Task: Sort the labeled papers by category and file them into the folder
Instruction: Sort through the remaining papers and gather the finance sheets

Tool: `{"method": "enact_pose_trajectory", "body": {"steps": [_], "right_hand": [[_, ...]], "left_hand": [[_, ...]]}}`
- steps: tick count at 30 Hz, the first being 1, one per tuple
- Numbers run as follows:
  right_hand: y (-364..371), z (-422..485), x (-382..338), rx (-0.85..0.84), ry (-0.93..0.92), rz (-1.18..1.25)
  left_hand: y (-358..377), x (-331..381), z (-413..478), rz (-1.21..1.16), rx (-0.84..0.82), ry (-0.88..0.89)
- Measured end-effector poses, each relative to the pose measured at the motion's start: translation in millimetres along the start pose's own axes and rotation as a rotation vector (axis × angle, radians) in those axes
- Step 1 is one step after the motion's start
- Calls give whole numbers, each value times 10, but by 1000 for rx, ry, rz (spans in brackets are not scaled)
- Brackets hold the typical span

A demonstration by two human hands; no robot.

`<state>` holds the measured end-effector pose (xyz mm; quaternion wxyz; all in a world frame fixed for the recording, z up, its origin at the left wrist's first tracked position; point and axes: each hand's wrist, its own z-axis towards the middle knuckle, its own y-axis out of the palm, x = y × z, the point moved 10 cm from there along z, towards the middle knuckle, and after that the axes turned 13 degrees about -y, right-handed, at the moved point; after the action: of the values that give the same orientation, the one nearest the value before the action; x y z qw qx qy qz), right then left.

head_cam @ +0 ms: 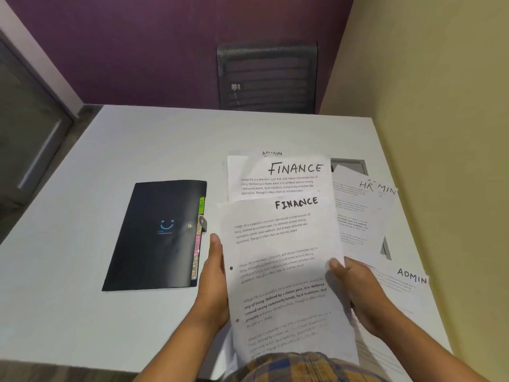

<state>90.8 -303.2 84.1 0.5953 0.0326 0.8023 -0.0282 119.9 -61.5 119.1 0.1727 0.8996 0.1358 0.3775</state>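
both hands point(213, 282) point(358, 296) gripping a finance sheet point(283, 271) by its edges | folder point(157, 235) lying closed on tabletop point(82, 299) at 9 o'clock | other papers point(358, 216) fanned out at 2 o'clock

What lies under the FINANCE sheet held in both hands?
Beneath the held FINANCE sheet lies a second FINANCE sheet, only its heading and first paragraph showing. An ADMIN sheet peeks out behind that. Anything further underneath is covered.

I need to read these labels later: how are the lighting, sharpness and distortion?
Head view: soft, even light; handwritten headings sharp on the held FINANCE sheet; body print blurs toward the bottom edge; wide-angle lens bends the table edges; dull sheen on the black folder.
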Motion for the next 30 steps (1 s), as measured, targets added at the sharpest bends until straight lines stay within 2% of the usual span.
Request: {"method": "enact_pose_trajectory", "body": {"steps": [2,5,7,13,16,21,26,30], "right_hand": [[105,-61,-36,-71,-45,-29],[154,-99,49,-91,-7,60],[136,-94,30,-77,-11,40],[4,48,-373,12,-179,-128],[-18,119,-576,54,-257,-138],[-84,179,-462,82,-172,-315],[3,171,-557,72,-273,-163],[-11,180,-543,60,-307,-159]], "left_hand": [[-19,-144,-14,15,-1,-63],[3,-193,-53,188,14,7],[1,-192,-68,199,23,35],[61,269,-80,360,101,347],[126,440,-46,430,145,426],[186,489,27,542,129,484],[190,368,137,579,102,441],[198,379,185,614,102,466]]}}
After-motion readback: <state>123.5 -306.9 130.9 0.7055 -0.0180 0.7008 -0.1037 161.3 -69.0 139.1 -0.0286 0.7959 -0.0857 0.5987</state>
